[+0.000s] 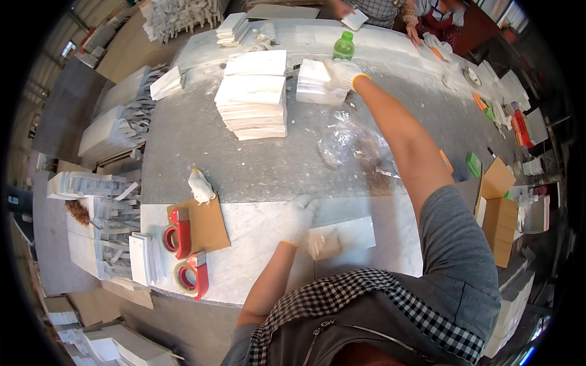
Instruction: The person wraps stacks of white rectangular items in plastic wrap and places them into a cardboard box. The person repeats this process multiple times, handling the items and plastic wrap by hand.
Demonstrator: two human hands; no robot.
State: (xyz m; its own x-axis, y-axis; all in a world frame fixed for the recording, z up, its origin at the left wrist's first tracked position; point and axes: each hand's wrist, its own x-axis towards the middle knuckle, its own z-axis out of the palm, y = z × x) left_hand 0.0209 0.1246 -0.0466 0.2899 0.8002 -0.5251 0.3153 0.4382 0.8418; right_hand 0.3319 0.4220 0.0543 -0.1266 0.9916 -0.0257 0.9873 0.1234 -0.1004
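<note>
Both my hands wear white gloves with yellow cuffs. My left hand [298, 221] rests on the pale marble slab [256, 213] near me, fingers stretched forward. Just right of it lies a clear plastic bag [357, 235] with a tan patch at its left end. My right hand [346, 73] reaches far forward to the right side of a short stack of white tiles [311, 72]. Its fingers blend into the white of the tiles, so their grip is unclear. A taller stack of white tiles [253, 100] stands to the left.
A green bottle [343, 46] stands behind my right hand. Crumpled clear plastic [348, 137] lies mid-table. At left are two red tape dispensers [178, 232] [194, 276], cardboard [210, 226] and a white glove [200, 186]. A cardboard box [500, 210] stands right. Other people work across the table.
</note>
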